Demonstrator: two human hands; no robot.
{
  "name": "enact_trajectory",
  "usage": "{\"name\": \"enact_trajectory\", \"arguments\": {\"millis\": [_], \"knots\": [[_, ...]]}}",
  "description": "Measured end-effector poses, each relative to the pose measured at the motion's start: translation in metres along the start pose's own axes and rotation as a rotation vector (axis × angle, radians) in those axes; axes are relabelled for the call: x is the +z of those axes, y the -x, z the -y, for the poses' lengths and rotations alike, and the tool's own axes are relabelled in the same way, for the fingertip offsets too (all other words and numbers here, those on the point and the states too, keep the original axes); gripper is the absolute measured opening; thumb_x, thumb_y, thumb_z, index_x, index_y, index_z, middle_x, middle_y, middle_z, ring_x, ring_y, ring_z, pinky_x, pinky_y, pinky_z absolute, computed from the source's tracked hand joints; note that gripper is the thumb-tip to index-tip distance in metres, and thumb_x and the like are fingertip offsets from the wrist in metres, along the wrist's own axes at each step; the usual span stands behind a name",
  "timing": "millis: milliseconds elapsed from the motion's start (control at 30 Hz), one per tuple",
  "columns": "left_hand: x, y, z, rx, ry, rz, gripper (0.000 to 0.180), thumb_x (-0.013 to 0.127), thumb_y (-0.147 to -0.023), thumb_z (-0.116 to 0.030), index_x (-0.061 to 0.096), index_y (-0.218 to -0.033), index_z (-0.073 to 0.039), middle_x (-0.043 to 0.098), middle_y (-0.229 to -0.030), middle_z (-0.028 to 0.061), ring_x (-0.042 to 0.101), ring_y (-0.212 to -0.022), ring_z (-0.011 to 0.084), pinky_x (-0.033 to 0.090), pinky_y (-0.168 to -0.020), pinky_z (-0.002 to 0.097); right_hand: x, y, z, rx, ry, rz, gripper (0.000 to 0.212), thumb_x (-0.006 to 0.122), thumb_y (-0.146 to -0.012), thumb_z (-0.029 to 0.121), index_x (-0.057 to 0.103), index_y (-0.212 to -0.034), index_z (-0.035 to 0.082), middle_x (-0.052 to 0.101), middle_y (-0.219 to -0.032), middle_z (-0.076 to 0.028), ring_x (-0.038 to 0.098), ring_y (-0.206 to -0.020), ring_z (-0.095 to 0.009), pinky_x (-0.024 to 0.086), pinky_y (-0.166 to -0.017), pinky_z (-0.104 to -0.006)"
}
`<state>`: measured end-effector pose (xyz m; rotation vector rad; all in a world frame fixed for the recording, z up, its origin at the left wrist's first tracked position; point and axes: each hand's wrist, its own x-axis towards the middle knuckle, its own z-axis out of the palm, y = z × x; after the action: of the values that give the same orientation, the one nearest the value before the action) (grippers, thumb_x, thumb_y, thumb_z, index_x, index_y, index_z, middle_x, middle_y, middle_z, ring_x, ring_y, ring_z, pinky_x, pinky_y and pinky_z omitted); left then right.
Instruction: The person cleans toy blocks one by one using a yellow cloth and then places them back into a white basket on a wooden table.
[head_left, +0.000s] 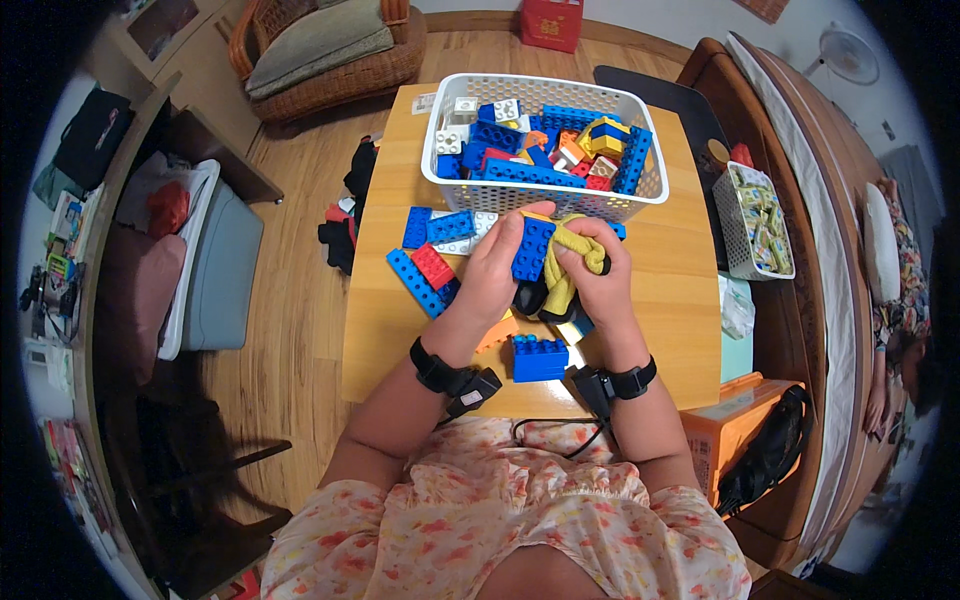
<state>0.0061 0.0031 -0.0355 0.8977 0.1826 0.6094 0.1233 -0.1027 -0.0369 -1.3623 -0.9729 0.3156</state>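
My left hand (485, 275) is closed on a blue toy building brick (534, 250), its studded face turned up, above the middle of the table. In my right hand (605, 288) is a bunched yellow-green cloth (562, 285) with black patches, possibly a glove; it lies against the brick's right side. Below my hands stands a blue brick stack (540, 358), with an orange brick (498, 332) beside it. Left of my left hand lie a red brick (433, 266), a long blue beam with holes (415, 282), and blue and white bricks (450, 228).
A white perforated basket (545, 198) full of mixed bricks stands at the table's far side. The wooden table (675, 330) has a smaller basket of packets (757, 225) to its right. A dark cable (560, 450) runs between my wrist straps. An orange crate (745, 425) stands at lower right.
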Motion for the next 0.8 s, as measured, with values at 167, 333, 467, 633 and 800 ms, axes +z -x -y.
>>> {"name": "enact_trajectory", "arguments": {"millis": [167,333,467,633,800], "knots": [[-0.013,-0.005,0.000,0.092,0.113,-0.123,0.052,0.037,-0.107,-0.041,0.052,-0.129,0.003,0.063,-0.104,0.0097,0.059,-0.091,0.0163,0.049,-0.086,0.0304,0.007,0.001,0.006,-0.094,0.113,0.165,0.027,0.077,-0.076,0.005,0.066,-0.100,0.005,0.063,-0.094,-0.008,0.061,-0.089,-0.023,0.048,-0.079,-0.0326],[-0.016,-0.008,-0.001,0.096,0.180,-0.149,0.050,0.036,-0.107,-0.043,0.054,-0.125,0.000,0.063,-0.102,0.0099,0.058,-0.086,0.0165,0.049,-0.078,0.0299,0.010,0.004,0.016,-0.165,0.263,0.298,0.031,0.079,-0.071,0.004,0.067,-0.098,0.008,0.061,-0.088,-0.009,0.061,-0.085,-0.027,0.049,-0.075,-0.0343],[-0.015,-0.007,0.000,0.086,0.133,-0.132,0.049,0.036,-0.107,-0.044,0.054,-0.124,-0.001,0.062,-0.100,0.0089,0.058,-0.084,0.0157,0.049,-0.076,0.0291,0.007,0.002,0.016,-0.170,0.241,0.242,0.030,0.079,-0.070,0.004,0.067,-0.097,0.009,0.060,-0.085,-0.009,0.061,-0.083,-0.027,0.049,-0.075,-0.0348],[-0.011,-0.005,0.001,0.196,-0.220,-0.230,0.046,0.038,-0.107,-0.042,0.054,-0.125,-0.003,0.060,-0.099,0.0045,0.055,-0.087,0.0113,0.046,-0.081,0.0271,0.006,0.002,0.013,-0.171,0.213,0.119,0.028,0.078,-0.071,0.003,0.067,-0.096,0.007,0.062,-0.088,-0.008,0.062,-0.084,-0.025,0.049,-0.076,-0.0335],[-0.006,-0.001,0.006,0.199,-0.559,-0.027,0.034,0.045,-0.107,-0.030,0.051,-0.128,-0.004,0.053,-0.120,0.0036,0.048,-0.110,0.0105,0.038,-0.100,0.0262,0.005,0.003,0.006,-0.119,0.142,-0.056,0.024,0.077,-0.074,0.004,0.066,-0.095,0.004,0.065,-0.093,-0.009,0.062,-0.084,-0.023,0.049,-0.078,-0.0323]]}}
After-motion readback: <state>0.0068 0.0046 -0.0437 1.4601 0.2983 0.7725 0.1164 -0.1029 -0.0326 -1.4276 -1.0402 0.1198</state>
